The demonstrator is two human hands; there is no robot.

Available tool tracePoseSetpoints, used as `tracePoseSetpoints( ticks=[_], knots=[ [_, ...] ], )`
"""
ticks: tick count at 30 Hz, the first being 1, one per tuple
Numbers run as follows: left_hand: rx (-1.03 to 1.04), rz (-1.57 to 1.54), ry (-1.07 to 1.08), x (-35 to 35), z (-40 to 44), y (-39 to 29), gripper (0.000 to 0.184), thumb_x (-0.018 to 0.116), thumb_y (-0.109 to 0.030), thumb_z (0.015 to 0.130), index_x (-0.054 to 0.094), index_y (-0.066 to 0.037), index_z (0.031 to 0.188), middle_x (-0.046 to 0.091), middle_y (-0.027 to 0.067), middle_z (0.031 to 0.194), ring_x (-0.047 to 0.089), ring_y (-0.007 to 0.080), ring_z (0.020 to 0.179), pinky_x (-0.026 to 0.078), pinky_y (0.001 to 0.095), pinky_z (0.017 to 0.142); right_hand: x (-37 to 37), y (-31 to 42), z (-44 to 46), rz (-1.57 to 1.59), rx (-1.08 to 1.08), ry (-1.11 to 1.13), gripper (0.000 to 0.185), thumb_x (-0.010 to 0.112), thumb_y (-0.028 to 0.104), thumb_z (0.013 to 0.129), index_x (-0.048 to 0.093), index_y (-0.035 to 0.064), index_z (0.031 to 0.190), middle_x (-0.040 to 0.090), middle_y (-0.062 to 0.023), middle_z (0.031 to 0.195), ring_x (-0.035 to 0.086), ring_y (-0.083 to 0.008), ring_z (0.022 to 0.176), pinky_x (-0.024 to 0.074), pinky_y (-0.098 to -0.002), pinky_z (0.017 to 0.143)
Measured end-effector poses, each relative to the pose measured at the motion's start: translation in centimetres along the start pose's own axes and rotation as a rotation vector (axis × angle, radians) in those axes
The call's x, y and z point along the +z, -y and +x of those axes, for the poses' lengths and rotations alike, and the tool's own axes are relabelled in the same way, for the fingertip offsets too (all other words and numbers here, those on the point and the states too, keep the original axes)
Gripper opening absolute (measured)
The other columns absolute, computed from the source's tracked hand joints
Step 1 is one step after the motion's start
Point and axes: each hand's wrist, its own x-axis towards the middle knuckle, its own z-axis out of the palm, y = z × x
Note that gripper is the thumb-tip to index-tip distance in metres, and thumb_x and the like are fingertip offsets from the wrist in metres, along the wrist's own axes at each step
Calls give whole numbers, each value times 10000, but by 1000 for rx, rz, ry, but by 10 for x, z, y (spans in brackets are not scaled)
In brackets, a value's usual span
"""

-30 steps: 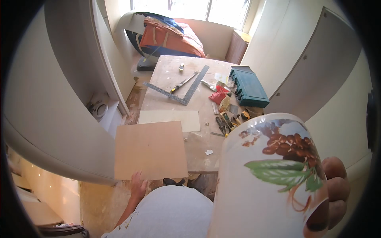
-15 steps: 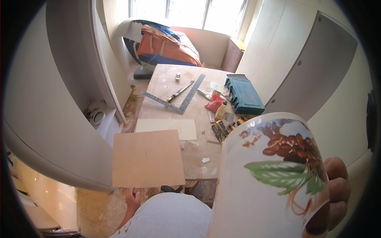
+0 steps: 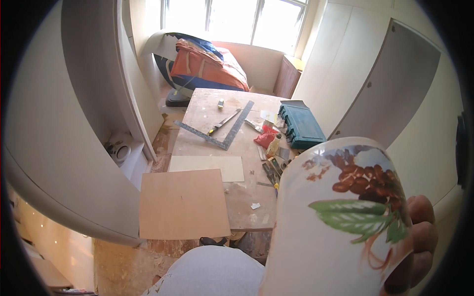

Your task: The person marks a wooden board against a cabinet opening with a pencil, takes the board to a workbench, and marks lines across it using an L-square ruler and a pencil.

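A large white mug [image 3: 326, 227] with a coffee-bean and green-leaf print fills the lower right, close to the camera and tilted. My right hand [image 3: 422, 237] is wrapped round its right side, its fingers partly hidden behind it. My left hand is not visible; only a sliver of skin shows at the bottom beside my white shirt. A brown board [image 3: 182, 204] lies at the table's near left edge, overlapping a cream board [image 3: 232, 167]. Behind them, a metal square [image 3: 227, 140] and a yellow-black knife [image 3: 222, 123] rest on the table [image 3: 202, 103].
A green case [image 3: 303, 123] stands at the table's right, with a red bag [image 3: 265, 139], a small bottle [image 3: 273, 146] and hand tools [image 3: 271, 175] near it. Orange bags [image 3: 205, 64] are heaped beyond the table. Curved cabinets flank both sides.
My left hand has left the brown board's near edge and dropped out of sight. The view has tilted up, so the table sits lower. The mug remains in my right hand.
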Motion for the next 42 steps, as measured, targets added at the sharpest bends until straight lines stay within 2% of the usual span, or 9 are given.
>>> tracePoseSetpoints(
  ticks=[19, 21, 23, 25, 26, 28, 31, 36, 42],
  knots=[
    [10, 53, 6, 38, -1, 100, 496, 723, -295, 775, 688, 67, 1112, 713, 311, 1007, 700, 449, 960, 556, 483, 844, 39, -50, 1, 416, -88, 310, 872, 602, 693, 916, 400, 62, 1483, 373, -241, 1529, 547, -317, 1260, 513, -526, 1024],
    [-69, -14, 44, 22, -17, 91, 555, 720, -335, 748, 689, 105, 1085, 695, 349, 1063, 675, 480, 1053, 546, 468, 927, 62, -57, -5, 478, -61, 334, 901, 600, 706, 913, 395, 58, 1505, 364, -251, 1551, 544, -326, 1270, 512, -531, 1024],
    [-89, -15, 46, 16, -25, 92, 545, 708, -318, 761, 685, 103, 1107, 694, 344, 1072, 671, 470, 1073, 541, 467, 935, 109, -50, -9, 705, 222, 11, 662, 638, 639, 919, 508, 24, 1129, 474, -173, 1097, 536, -267, 893, 442, -425, 748],
    [-138, -1, 47, 12, -35, 95, 564, 711, -330, 763, 682, 89, 1139, 693, 329, 1120, 667, 459, 1098, 534, 470, 950, 141, -37, -12, 885, 524, -323, 609, 675, 572, 925, 621, -9, 753, 584, -96, 643, 527, -208, 516, 372, -320, 472],
    [-144, 4, 54, 10, -43, 95, 564, 711, -330, 763, 682, 89, 1139, 693, 329, 1120, 667, 459, 1098, 534, 470, 950, 143, -31, -11, 820, 676, -265, 649, 639, 597, 945, 626, -36, 798, 598, -107, 707, 559, -212, 597, 391, -314, 529],
    [-190, 64, 120, 15, -38, 104, 580, 724, -358, 771, 682, 79, 1150, 697, 321, 1122, 668, 457, 1099, 533, 471, 949, 156, -40, -18, 878, 696, -151, 636, 606, 580, 982, 621, -41, 845, 584, -82, 763, 560, -180, 690, 402, -293, 610],
    [-178, 63, 156, 27, -30, 126, 604, 741, -395, 776, 684, 75, 1151, 697, 322, 1122, 670, 450, 1105, 535, 469, 944, 183, -54, -29, 890, 677, -176, 571, 583, 523, 1022, 613, -32, 890, 553, -44, 804, 512, -135, 731, 381, -277, 646],
    [-137, -14, 190, 27, -23, 128, 601, 739, -395, 783, 685, 77, 1150, 697, 328, 1112, 674, 444, 1107, 535, 469, 943, 200, -67, -40, 924, 745, -140, 487, 580, 442, 1049, 610, -24, 912, 523, -20, 799, 454, -110, 730, 363, -277, 656],
    [-147, 0, 119, -14, -48, 68, 584, 757, -353, 774, 684, 81, 1159, 697, 329, 1122, 675, 440, 1111, 539, 459, 946, 190, -61, -43, 768, 689, -190, 456, 607, 401, 1031, 604, -26, 872, 537, -47, 781, 479, -133, 707, 368, -287, 638]
  ],
)
